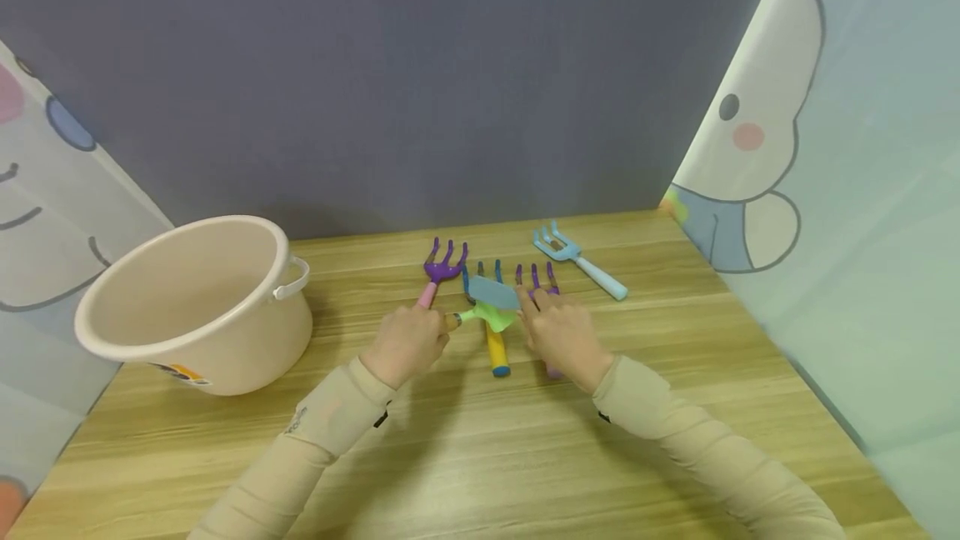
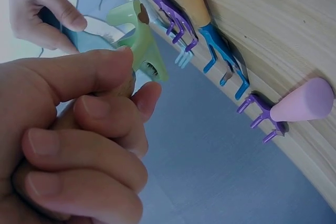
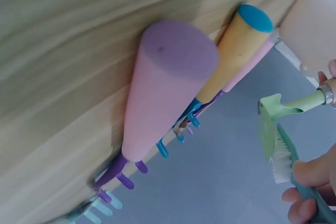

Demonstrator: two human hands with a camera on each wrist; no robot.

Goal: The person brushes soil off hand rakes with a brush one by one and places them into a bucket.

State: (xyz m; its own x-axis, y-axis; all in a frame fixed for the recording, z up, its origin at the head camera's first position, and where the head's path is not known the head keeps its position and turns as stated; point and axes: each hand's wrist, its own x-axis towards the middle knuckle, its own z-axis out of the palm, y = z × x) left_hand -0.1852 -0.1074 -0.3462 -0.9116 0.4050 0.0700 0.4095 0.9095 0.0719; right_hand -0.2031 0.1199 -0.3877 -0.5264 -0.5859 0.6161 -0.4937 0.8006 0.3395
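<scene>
My left hand point(image 1: 411, 344) grips the wooden handle of a small light-green garden hoe point(image 1: 495, 317), its fingers curled round it in the left wrist view. My right hand point(image 1: 562, 336) holds a teal brush point(image 3: 310, 195) by its handle. White bristles point(image 3: 282, 165) meet the flat of the hoe blade point(image 3: 267, 135) in the right wrist view. Both tools are held above a hand rake with a yellow handle point(image 1: 497, 350) and blue tines. A purple-tined rake with a pink handle point(image 3: 165, 93) lies under my right hand, partly hidden by it.
Another purple rake point(image 1: 444, 272) with a pink handle lies beyond my left hand. A light-blue rake point(image 1: 600, 277) lies at the back right. On the left stands a cream bucket point(image 1: 262, 348) with a white handle. A dark panel point(image 1: 420, 90) rises behind the wooden table point(image 1: 480, 457).
</scene>
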